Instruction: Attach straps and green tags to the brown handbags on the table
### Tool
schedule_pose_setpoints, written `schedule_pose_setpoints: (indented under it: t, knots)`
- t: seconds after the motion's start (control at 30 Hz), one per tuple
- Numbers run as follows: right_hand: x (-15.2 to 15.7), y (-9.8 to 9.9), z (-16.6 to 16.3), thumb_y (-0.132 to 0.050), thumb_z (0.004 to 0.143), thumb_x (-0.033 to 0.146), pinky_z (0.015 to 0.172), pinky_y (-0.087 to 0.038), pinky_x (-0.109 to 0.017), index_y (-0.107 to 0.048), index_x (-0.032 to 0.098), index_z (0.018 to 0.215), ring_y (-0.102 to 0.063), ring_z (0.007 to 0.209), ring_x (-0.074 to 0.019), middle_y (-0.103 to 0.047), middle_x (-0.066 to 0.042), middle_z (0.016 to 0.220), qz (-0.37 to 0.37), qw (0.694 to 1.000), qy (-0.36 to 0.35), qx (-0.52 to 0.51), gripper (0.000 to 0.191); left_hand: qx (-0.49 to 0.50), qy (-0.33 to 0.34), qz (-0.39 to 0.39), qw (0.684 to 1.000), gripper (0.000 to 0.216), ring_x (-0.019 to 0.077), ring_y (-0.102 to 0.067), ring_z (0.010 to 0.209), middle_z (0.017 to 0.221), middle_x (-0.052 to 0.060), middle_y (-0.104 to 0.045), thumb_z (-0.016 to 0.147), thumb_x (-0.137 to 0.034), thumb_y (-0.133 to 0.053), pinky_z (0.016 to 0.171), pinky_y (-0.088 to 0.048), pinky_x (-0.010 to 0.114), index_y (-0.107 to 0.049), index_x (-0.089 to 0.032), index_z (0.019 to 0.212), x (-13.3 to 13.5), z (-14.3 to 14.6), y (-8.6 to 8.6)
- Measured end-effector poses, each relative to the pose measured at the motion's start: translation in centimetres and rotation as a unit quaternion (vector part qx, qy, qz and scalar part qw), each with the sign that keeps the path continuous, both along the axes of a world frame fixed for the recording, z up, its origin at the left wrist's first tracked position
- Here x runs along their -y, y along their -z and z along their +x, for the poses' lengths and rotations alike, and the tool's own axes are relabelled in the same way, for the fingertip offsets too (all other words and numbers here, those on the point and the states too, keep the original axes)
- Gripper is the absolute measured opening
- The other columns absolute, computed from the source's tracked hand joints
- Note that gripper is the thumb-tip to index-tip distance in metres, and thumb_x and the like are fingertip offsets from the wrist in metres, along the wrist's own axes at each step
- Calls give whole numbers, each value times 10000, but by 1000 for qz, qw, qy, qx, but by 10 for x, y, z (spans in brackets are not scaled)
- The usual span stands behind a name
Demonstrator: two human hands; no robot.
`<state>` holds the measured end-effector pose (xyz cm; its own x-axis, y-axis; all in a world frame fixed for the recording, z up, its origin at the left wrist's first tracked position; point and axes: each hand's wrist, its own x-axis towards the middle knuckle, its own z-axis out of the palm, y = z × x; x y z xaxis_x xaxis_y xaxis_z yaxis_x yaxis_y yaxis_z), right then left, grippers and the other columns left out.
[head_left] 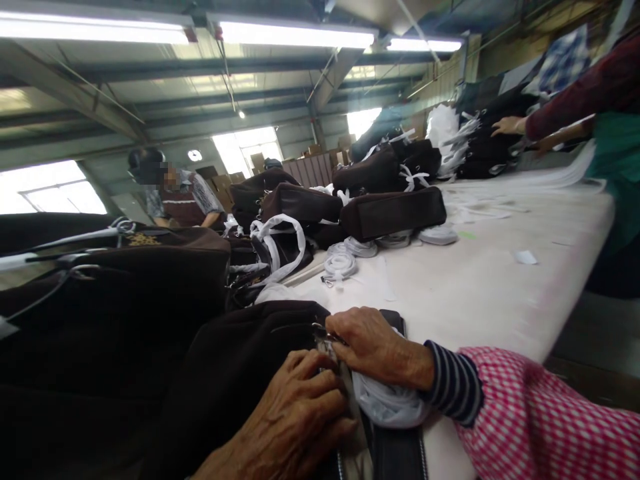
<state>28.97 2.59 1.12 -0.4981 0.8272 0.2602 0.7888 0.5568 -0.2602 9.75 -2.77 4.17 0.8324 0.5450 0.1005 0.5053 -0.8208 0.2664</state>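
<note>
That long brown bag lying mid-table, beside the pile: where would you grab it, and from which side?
Probably the brown bag by its free end, coming in over the bare table. That end juts clear and the bag is narrow enough to clasp across, while its far end butts against other bags. White straps lie under its front edge.

Two hands are at six o'clock, the left hand [295,407] and the right hand [373,347], on one dark brown bag [235,373]. One large bag [125,280] lies at nine o'clock. At least five more are in the heap [393,213] at twelve, with three coiled white straps [340,263]. Three tube lights [295,33] hang overhead. There are two co-workers: one seated person [185,197] at ten and one reaching hand [507,125] at two.
</note>
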Motion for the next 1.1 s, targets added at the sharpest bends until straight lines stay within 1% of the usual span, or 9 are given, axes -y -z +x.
schedule_pose_setpoints:
  t: [0.13,0.3,0.4,0.47,0.57,0.67,0.77,0.97,1.1]
  knots:
    - [-3,11,-2,-585,919,228,654,-287,-329,-651,181,985,-643,839,-235,-718,-94,913,7,999,-4,41,104,12,24,29,999,176,214,-612,1029,1046,6,-721,1034,-303,-529,1054,-426,368,-701,-331,1010,-1,-10,-5]
    - [-4,13,-2,-589,894,230,662,-303,-331,-646,182,1030,-655,872,-249,-728,-97,955,15,998,-1,56,156,24,19,50,998,212,217,-608,1093,1180,7,-709,1050,-302,-494,1047,-442,346,-662,-355,1169,-2,-44,-15]
    - [-3,12,-2,-610,867,212,640,-277,-331,-643,186,1001,-662,838,-239,-736,-87,960,13,998,-11,58,140,13,-13,39,999,244,187,-626,926,1012,-4,-716,1070,-254,-432,894,-498,291,-660,-309,1002,4,-61,-16]
    - [-2,11,-2,-619,861,205,631,-262,-331,-640,183,979,-662,821,-231,-738,-87,948,13,998,-15,57,121,19,-13,65,998,252,185,-616,884,967,-10,-709,1075,-256,-423,849,-500,293,-654,-303,984,6,-65,-13]
    - [-1,9,-2,-621,867,204,628,-245,-330,-634,180,946,-656,818,-225,-732,-86,919,16,999,-13,50,84,23,-3,117,993,249,218,-602,987,1069,14,-705,1072,-296,-411,841,-495,328,-658,-307,1099,2,-58,-4]
    - [0,4,-1,-627,868,209,624,-226,-327,-633,181,904,-644,798,-212,-727,-73,886,5,999,-10,44,45,-8,-33,108,994,268,217,-560,850,913,25,-662,1059,-270,-421,723,-475,334,-635,-250,899,-11,-42,4]
    - [2,-1,0,-629,877,215,629,-233,-319,-636,182,876,-636,793,-205,-724,-65,871,-9,999,-22,32,33,-23,-74,81,994,189,217,-535,903,969,29,-636,1042,-245,-488,771,-466,343,-583,-225,880,-22,-27,7]
    - [2,-3,0,-628,867,197,640,-267,-305,-664,184,895,-636,808,-208,-732,-69,890,-28,999,-21,16,48,-73,-152,69,983,51,254,-510,1009,1038,25,-626,1006,-273,-589,819,-432,380,-599,-241,1044,-29,-15,4]
    - [1,-3,0,-623,861,206,634,-260,-310,-668,186,895,-634,802,-214,-726,-70,878,-29,999,-18,8,60,-105,-169,39,979,56,263,-504,1008,1028,20,-622,970,-269,-648,807,-428,381,-617,-239,1005,-31,-6,-2]
